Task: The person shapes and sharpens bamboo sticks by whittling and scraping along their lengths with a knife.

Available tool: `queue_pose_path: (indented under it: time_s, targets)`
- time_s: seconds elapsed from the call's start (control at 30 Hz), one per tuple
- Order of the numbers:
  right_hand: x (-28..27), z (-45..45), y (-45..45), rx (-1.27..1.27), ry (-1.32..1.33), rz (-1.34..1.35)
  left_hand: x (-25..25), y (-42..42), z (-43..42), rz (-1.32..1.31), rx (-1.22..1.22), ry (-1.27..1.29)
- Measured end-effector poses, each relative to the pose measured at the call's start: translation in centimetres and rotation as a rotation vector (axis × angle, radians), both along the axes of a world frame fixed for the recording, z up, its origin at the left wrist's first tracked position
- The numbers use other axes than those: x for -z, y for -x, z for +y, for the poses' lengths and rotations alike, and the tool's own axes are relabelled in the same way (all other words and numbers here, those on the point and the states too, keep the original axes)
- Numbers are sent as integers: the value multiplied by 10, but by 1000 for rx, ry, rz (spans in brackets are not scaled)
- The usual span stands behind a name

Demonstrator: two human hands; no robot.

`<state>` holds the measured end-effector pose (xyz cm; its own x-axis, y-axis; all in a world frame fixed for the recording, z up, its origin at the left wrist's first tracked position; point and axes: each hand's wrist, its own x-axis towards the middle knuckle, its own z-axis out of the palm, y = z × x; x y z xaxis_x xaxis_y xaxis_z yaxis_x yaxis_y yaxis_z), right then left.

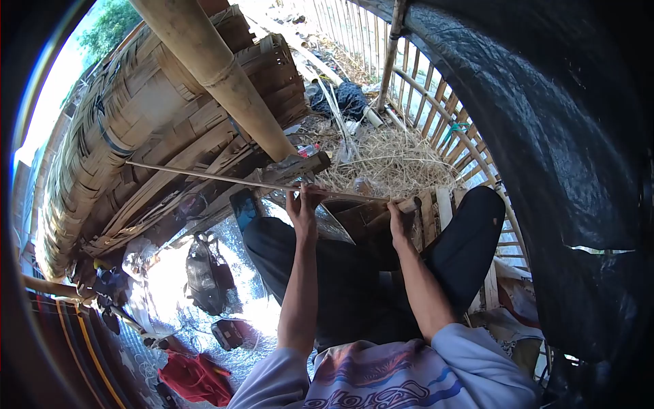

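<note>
Your left hand pinches the thin bamboo strip partway along, and your right hand pinches it near its right end. The strip stretches in front of your knees, its left end by the woven bamboo roll. On the silver sheet, a black bag lies beyond a red cloth, which lies toward the near edge.

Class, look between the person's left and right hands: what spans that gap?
In the head view, a stretch of the thin stick runs between the left hand and the right hand.
</note>
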<state>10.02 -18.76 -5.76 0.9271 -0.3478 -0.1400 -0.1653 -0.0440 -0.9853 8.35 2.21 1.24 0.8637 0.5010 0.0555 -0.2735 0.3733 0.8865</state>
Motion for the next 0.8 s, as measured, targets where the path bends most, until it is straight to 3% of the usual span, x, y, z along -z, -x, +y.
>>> queue_pose_path:
  time_s: [0.23, 0.5, 0.8]
  targets:
    - [23, 4, -5, -153, -269, -88, -5, 2, 0, -50, 26, 54]
    - [23, 3, -4, -86, -226, -125, 6, -3, 3, -49, 58, 111]
    - [7, 6, -5, -131, -454, -192, 5, -3, 3, 2, 67, 115]
